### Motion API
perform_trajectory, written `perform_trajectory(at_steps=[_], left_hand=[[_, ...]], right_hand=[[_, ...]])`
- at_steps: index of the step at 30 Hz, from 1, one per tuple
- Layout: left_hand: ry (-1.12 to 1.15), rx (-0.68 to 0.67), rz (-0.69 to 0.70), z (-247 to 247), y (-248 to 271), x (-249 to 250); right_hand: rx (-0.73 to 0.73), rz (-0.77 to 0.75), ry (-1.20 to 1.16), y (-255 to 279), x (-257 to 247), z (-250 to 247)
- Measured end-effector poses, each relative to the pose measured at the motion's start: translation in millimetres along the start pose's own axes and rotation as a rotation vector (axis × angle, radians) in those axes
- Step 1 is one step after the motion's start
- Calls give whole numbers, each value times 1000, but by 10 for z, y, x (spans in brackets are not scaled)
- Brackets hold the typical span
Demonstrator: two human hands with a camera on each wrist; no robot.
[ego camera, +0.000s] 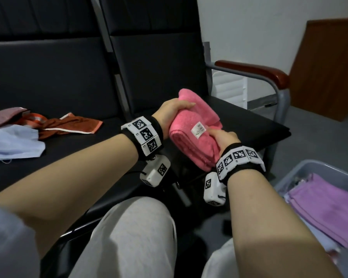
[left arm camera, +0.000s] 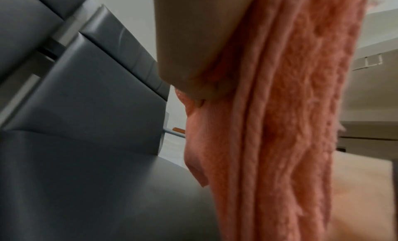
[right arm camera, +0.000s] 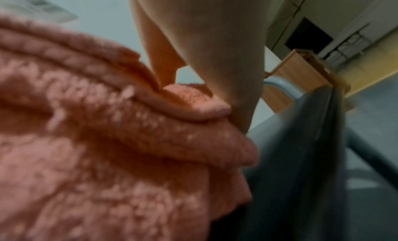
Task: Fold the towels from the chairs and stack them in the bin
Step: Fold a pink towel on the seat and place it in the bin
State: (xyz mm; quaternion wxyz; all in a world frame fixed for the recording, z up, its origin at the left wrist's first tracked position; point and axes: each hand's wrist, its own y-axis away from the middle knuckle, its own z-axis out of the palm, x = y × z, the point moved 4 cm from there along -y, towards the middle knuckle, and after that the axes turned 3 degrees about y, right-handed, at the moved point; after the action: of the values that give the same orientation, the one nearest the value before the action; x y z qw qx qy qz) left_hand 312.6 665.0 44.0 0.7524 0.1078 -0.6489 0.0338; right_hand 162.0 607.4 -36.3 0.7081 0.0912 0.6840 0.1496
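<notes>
A folded pink towel [ego camera: 191, 129] with a white label is held above the black chair seat [ego camera: 255, 125]. My left hand [ego camera: 173, 111] grips its far left edge, thumb on top. My right hand [ego camera: 225, 140] grips its near right side. In the left wrist view the pink towel [left arm camera: 280, 125] hangs in layers under my thumb [left arm camera: 193, 40]. In the right wrist view the pink towel [right arm camera: 107, 142] bunches against my palm [right arm camera: 215, 48]. A grey bin [ego camera: 289, 175] at lower right holds a folded purple towel [ego camera: 325, 207].
On the left seat [ego camera: 58, 77] lie a rust-brown towel [ego camera: 68, 125], a pale blue towel [ego camera: 12, 143] and a mauve one [ego camera: 4, 117]. A chair armrest [ego camera: 255, 71] stands at the right, with a wooden panel [ego camera: 329, 67] behind. My grey-trousered knees [ego camera: 133, 237] are below.
</notes>
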Motion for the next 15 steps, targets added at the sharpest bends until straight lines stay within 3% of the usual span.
perform_trajectory(at_steps=[7,15], left_hand=[[-65,-95,-20,595,-143,-320],[-32,-212,-78,1397,-252,-732]], right_hand=[[188,17,181,-29,36,-739],[278,110,315,50,153,-1663]])
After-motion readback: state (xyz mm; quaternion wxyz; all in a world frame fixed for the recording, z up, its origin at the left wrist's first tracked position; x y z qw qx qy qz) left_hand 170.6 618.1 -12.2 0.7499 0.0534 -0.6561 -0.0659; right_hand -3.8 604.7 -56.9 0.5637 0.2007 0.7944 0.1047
